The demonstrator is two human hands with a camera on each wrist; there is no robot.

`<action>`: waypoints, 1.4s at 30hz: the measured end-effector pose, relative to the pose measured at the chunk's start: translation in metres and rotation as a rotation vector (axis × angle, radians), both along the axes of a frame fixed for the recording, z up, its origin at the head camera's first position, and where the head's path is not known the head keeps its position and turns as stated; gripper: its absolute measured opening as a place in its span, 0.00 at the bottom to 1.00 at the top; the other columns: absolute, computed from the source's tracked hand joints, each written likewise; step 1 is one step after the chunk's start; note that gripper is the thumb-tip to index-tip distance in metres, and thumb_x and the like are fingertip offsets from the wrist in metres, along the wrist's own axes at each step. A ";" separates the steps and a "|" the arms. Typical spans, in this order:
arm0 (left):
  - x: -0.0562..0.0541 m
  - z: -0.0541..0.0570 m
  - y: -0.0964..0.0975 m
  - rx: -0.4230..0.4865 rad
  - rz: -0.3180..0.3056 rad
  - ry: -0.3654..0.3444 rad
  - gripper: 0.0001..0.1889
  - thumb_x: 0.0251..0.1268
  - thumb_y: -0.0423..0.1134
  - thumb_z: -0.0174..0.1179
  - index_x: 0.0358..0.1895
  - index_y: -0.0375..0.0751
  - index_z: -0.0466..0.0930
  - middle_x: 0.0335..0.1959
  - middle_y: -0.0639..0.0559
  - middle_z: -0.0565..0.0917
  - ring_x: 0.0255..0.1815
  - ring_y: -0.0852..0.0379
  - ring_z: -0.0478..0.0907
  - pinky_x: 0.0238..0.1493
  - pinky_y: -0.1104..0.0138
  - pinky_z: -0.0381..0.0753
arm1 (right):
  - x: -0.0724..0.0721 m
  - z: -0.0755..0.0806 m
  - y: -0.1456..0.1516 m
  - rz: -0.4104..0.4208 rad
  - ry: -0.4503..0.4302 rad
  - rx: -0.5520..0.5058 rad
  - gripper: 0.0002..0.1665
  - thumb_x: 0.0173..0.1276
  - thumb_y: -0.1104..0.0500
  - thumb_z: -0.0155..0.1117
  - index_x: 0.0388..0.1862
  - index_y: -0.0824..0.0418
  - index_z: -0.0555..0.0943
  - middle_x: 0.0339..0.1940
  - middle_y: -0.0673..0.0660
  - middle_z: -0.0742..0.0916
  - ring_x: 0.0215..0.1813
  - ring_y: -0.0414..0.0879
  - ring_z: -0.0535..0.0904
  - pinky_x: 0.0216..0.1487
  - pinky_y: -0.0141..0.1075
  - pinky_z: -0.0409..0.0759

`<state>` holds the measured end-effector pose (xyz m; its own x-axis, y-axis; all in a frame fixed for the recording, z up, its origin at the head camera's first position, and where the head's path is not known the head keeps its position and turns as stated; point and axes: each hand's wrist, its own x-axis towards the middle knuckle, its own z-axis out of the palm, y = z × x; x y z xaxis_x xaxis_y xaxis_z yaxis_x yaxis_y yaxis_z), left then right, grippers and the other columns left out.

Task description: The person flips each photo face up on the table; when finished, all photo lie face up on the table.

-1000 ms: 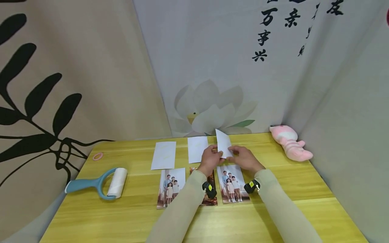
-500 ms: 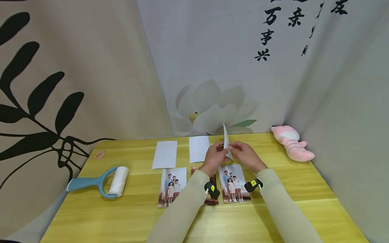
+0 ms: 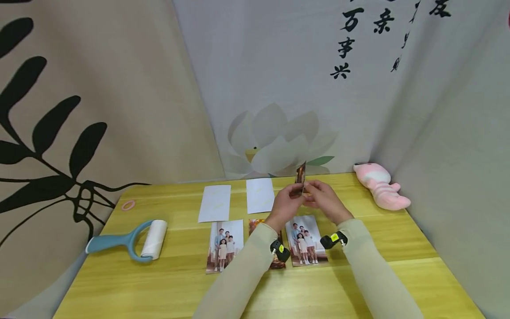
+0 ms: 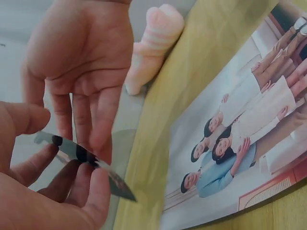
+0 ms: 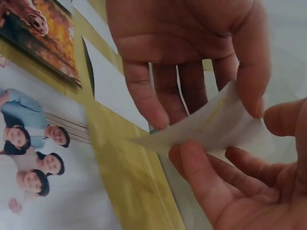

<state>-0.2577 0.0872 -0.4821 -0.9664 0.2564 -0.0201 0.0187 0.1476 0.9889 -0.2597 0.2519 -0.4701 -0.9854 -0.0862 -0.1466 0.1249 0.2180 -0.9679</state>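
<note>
Both hands hold one photo print [image 3: 300, 173] upright over the back of the table. In the head view its dark brown printed side shows, nearly edge-on. My left hand [image 3: 286, 204] pinches it from the left, and my right hand [image 3: 327, 203] has fingers on it from the right. The right wrist view shows its white back [image 5: 211, 123], slightly bowed between the fingers. Just below the hands lies a family photo [image 3: 306, 241]. Partly under the left forearm is an autumn-coloured photo [image 3: 256, 223], which shows a dog [image 5: 38, 21] in the right wrist view.
Another family photo [image 3: 225, 246] lies left of the forearm. Behind are two face-down white prints, the left print [image 3: 214, 204] and right print [image 3: 260, 195]. A blue lint roller [image 3: 131, 239], pink ring [image 3: 128, 205] and pink plush toy [image 3: 380, 186] also lie on the wooden table [image 3: 119, 288].
The held print has turned from its white back, through edge-on, to its dark printed side in the head view. Both hands have shifted slightly right and up with it.
</note>
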 end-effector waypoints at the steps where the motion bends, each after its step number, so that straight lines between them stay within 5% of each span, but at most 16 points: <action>1: 0.001 0.000 -0.001 -0.016 -0.012 0.010 0.24 0.74 0.43 0.66 0.70 0.48 0.80 0.66 0.48 0.84 0.67 0.50 0.81 0.65 0.57 0.84 | 0.000 0.002 0.000 -0.005 -0.004 0.004 0.37 0.86 0.41 0.51 0.75 0.70 0.69 0.73 0.71 0.77 0.55 0.49 0.86 0.61 0.44 0.87; 5: 0.004 0.001 -0.006 -0.108 -0.050 0.078 0.27 0.73 0.49 0.69 0.72 0.50 0.78 0.68 0.48 0.83 0.67 0.50 0.81 0.64 0.56 0.85 | 0.001 0.007 -0.002 -0.013 -0.023 0.003 0.36 0.86 0.43 0.53 0.76 0.70 0.68 0.72 0.71 0.76 0.45 0.43 0.83 0.52 0.37 0.88; 11: 0.008 0.001 -0.012 -0.160 -0.096 0.156 0.31 0.69 0.55 0.72 0.72 0.50 0.79 0.67 0.46 0.79 0.66 0.48 0.80 0.65 0.55 0.84 | 0.003 0.008 -0.004 -0.014 0.001 0.056 0.30 0.86 0.52 0.52 0.76 0.70 0.68 0.68 0.73 0.79 0.55 0.53 0.84 0.47 0.33 0.88; 26: 0.004 -0.007 -0.028 -0.174 -0.016 0.158 0.28 0.68 0.55 0.73 0.67 0.49 0.82 0.64 0.45 0.75 0.58 0.51 0.79 0.56 0.58 0.86 | 0.009 0.018 -0.011 -0.002 0.012 0.030 0.27 0.86 0.56 0.50 0.74 0.72 0.68 0.63 0.77 0.83 0.46 0.49 0.90 0.53 0.53 0.90; 33: 0.002 -0.009 -0.037 -0.183 0.045 0.158 0.29 0.65 0.55 0.75 0.67 0.50 0.83 0.68 0.45 0.73 0.65 0.46 0.74 0.66 0.49 0.80 | 0.013 0.021 -0.009 -0.013 0.020 0.030 0.26 0.86 0.56 0.51 0.74 0.71 0.69 0.61 0.76 0.84 0.45 0.49 0.90 0.52 0.56 0.90; 42: 0.000 -0.009 -0.046 -0.064 0.073 0.084 0.43 0.65 0.50 0.76 0.79 0.46 0.64 0.69 0.47 0.75 0.63 0.48 0.76 0.58 0.53 0.83 | 0.020 0.021 -0.004 -0.017 0.032 0.015 0.23 0.85 0.57 0.52 0.70 0.71 0.72 0.54 0.70 0.88 0.40 0.46 0.89 0.44 0.52 0.92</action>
<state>-0.2578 0.0411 -0.4908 -0.9814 0.1862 0.0475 0.0878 0.2147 0.9727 -0.2398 0.2481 -0.4490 -0.9909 -0.0676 -0.1165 0.0980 0.2310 -0.9680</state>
